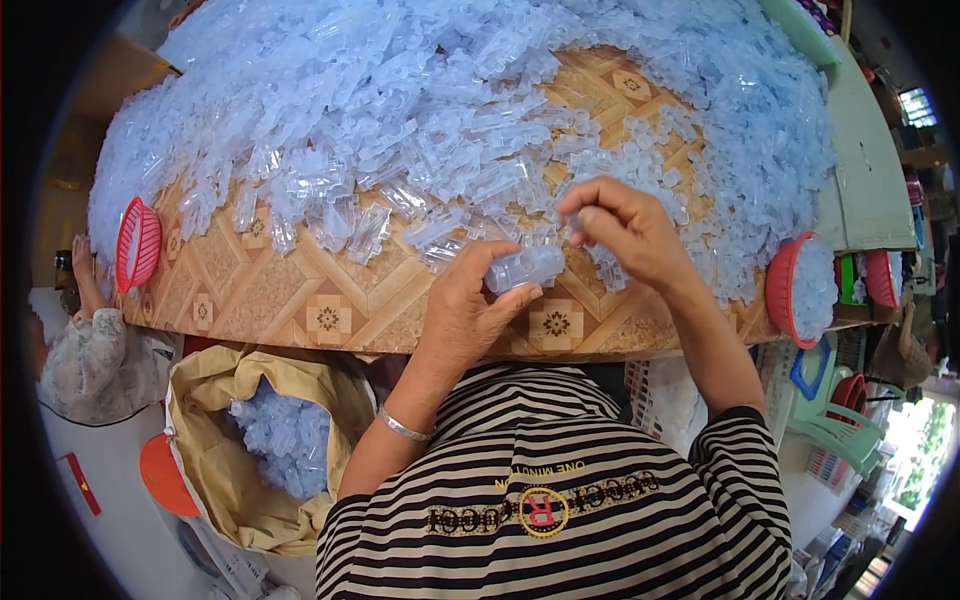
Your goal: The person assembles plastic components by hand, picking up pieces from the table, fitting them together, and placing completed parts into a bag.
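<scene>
Over a patterned table (300, 290) heaped with clear plastic pieces (420, 110), the left hand (465, 310) grips a clear plastic tube (525, 268), while the right hand (625, 230) pinches a small piece just above it.

Heap of clear plastic pieces (450, 110): cut off at 12 o'clock by the frame rim, single pieces there too blurred to separate. Right hand (625, 230): its fingertips' contents too small to identify. Patterned surface (300, 290): mostly hidden beneath the heap. Second person (95, 350), at 9 o'clock: largely cropped.
</scene>
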A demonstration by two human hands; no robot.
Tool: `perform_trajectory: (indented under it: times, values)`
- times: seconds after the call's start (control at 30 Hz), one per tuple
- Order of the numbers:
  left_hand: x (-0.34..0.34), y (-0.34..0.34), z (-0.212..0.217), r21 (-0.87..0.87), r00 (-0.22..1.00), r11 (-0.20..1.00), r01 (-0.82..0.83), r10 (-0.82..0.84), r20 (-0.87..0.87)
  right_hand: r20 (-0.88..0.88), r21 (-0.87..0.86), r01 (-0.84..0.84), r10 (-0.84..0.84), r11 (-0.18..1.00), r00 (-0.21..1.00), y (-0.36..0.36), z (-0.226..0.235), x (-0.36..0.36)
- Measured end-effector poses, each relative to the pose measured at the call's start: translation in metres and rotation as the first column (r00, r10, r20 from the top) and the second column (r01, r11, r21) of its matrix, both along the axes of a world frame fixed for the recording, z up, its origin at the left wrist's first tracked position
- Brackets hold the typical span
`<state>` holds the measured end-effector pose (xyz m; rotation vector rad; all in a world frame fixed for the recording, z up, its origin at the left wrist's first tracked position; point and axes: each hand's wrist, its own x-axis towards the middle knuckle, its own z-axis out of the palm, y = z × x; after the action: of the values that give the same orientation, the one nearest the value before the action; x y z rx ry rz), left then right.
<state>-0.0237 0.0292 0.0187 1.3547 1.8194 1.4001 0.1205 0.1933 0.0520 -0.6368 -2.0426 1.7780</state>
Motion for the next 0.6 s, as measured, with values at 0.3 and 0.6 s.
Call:
perform_trajectory:
  times: [0.3,0.6]
  values:
    - [0.006,-0.004,0.006,-0.023,0.998,1.0,0.011,-0.012,-0.064,-0.006,0.098,-0.163,0.165,0.982,0.986,-0.029,0.005,0.004]
    - [0.008,-0.008,0.008,0.012,0.985,0.999,0.046,-0.043,-0.169,0.142,-0.002,-0.082,0.082,0.997,0.986,-0.029,-0.004,0.002]
